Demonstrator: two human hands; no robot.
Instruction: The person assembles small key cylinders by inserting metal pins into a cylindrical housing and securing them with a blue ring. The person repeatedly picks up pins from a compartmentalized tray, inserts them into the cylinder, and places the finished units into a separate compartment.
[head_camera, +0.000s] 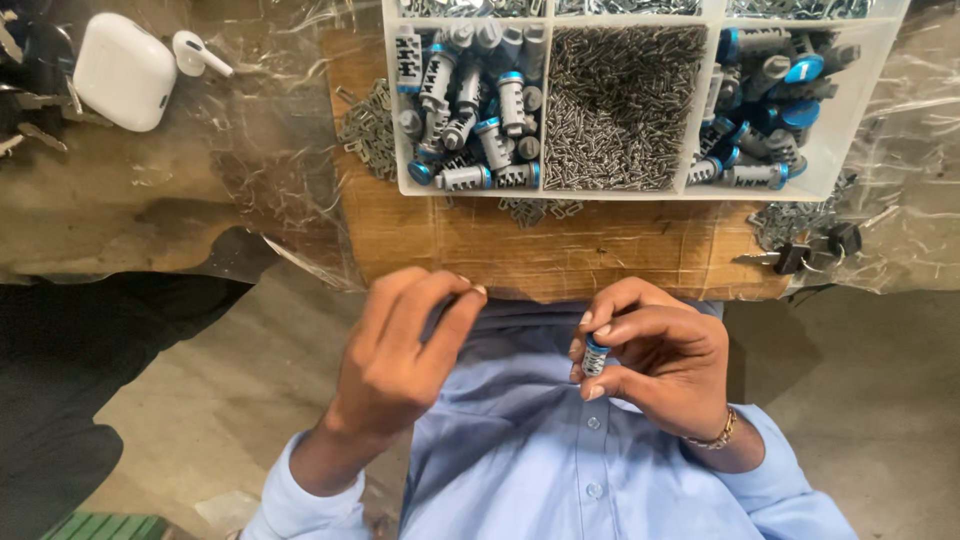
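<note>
Plastic-covered workbench (150, 200) over what looks like bare concrete floor (860, 400).

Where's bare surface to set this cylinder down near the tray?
The bare cardboard strip between the white tray and the near edge. Also the plastic sheet between the earbud case and loose clips. Crowded: keys at right.

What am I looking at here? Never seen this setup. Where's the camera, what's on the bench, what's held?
There is one picture, from a camera worn on the person's head, looking down at their own bare hands over a blue shirt. The right hand pinches a small grey cylinder with a blue band. The left hand has its fingertips pressed together; what they hold, if anything, is too small to tell. On the bench, a white divided tray holds more such cylinders and small metal pins. A white earbud case lies at one side.
</note>
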